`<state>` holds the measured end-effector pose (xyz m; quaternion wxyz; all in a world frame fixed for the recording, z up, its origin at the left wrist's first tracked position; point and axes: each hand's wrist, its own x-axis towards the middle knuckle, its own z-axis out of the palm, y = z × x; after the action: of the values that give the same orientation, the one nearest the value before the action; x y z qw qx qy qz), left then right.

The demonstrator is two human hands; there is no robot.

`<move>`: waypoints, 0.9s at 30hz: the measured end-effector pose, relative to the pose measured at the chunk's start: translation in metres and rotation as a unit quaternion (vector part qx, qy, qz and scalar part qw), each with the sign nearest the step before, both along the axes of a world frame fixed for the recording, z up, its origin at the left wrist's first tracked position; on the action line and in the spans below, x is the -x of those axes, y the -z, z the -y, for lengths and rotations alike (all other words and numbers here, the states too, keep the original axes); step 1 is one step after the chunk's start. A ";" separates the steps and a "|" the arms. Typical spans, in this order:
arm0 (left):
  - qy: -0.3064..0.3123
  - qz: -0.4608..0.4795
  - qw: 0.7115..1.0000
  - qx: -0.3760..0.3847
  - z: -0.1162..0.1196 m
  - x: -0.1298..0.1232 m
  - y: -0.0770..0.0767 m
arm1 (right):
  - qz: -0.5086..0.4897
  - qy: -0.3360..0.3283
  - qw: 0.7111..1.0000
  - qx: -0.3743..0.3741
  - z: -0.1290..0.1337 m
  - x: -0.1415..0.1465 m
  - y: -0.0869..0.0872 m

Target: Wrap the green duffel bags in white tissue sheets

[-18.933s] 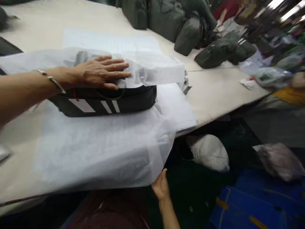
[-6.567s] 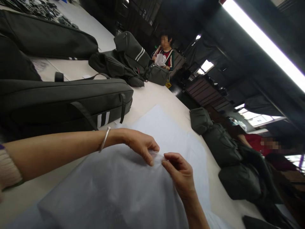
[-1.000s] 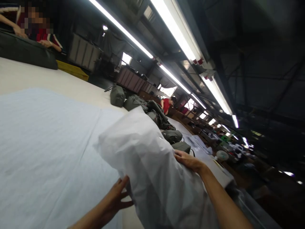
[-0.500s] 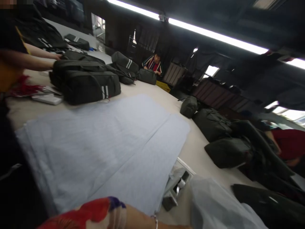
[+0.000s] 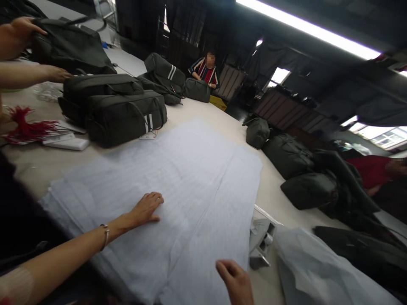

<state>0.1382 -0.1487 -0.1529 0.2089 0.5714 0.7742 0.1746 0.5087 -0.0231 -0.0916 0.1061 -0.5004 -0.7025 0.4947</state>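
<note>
My left hand (image 5: 146,209) reaches over the stack of thin white sheets (image 5: 197,169), palm down with its fingers stretched out. A bracelet circles that wrist. Near the front right part of the stack, my right hand (image 5: 237,281) has its fingers curled together. Whatever it may hold is hidden in the curl. Just right of the sheets stands a grey tape dispenser-like tool (image 5: 262,241), partly covered by them. Beside it lies a crumpled translucent plastic bag (image 5: 318,262).
Dark duffel bags (image 5: 127,114) with white stripes stand at the left, near a co-worker's hands (image 5: 54,73). Red strings with tags (image 5: 28,127) lie there. More dark bags (image 5: 308,190) line the right side. Another person (image 5: 206,72) works at the far end.
My left hand has come into view over the sheets, its arm drawn back from the right. My right hand has appeared at the bottom. At left, the co-worker's hands now handle a farther bag.
</note>
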 end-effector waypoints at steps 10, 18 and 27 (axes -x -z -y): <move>0.068 -0.046 0.997 -0.008 0.005 0.050 0.024 | 0.165 -0.055 0.977 -0.120 0.042 0.226 0.074; 0.221 -0.019 0.975 -0.015 -0.025 0.044 0.021 | 0.143 -0.088 0.980 -0.109 0.035 0.214 0.077; 0.272 0.004 0.962 0.018 -0.061 0.053 0.035 | 0.077 -0.045 0.964 -0.250 0.012 0.213 0.117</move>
<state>0.0854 -0.0873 -0.1883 0.2621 0.7558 0.5916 0.0997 0.2960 -0.0355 -0.2091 0.1515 -0.4622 -0.8317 0.2678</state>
